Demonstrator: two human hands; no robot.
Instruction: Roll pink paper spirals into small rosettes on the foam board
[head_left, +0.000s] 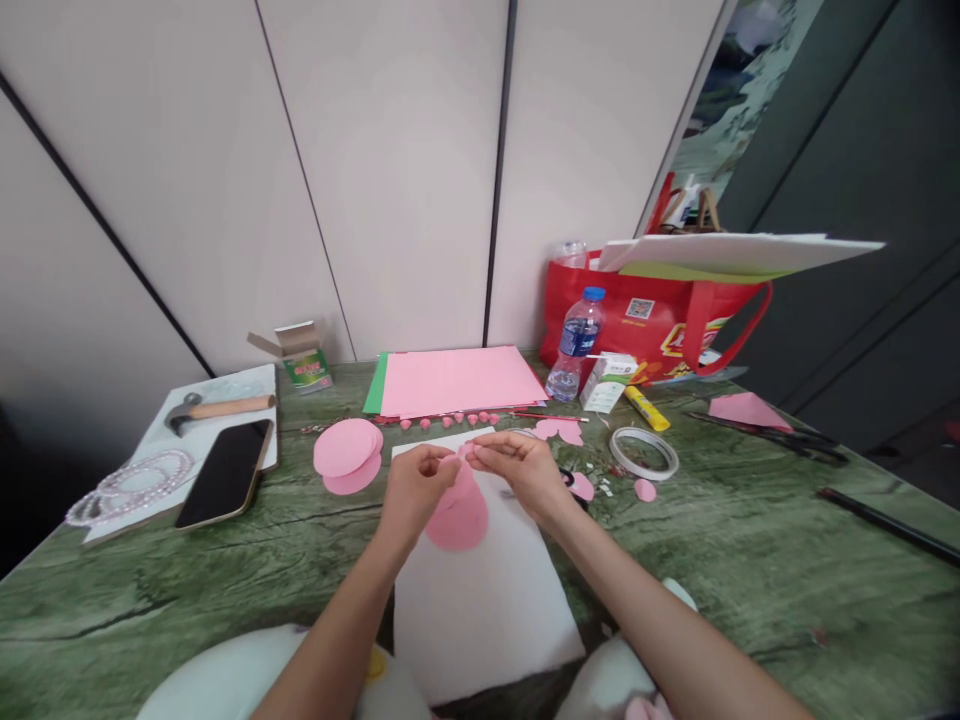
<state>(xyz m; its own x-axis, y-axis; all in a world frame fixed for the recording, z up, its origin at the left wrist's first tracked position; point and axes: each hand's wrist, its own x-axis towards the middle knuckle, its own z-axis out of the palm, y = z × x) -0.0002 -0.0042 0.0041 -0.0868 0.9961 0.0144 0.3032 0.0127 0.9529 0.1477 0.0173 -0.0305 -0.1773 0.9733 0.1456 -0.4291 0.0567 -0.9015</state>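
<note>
My left hand [415, 488] and my right hand [523, 470] meet in the middle of the table, fingers pinched together. Between their fingertips is a small piece of pink paper [461, 453], partly covered by the fingers. Just below it, a round pink paper shape [457, 525] lies on a white foam-like board [487, 610]. Small pink paper balls [450, 420] sit in a row beyond the board. To the left are stacked pink paper circles [346, 448]. Scalloped pink cutouts [559, 430] lie right of my hands, near partly hidden black-handled scissors [568, 478].
Pink sheets [457, 380] lie at the back. At left are a hammer [225, 407], a phone [227, 473] and bead strings [135, 485]. A water bottle [576, 345], red bag [622, 305], tape roll [643, 453] and glue stick [646, 408] are at right.
</note>
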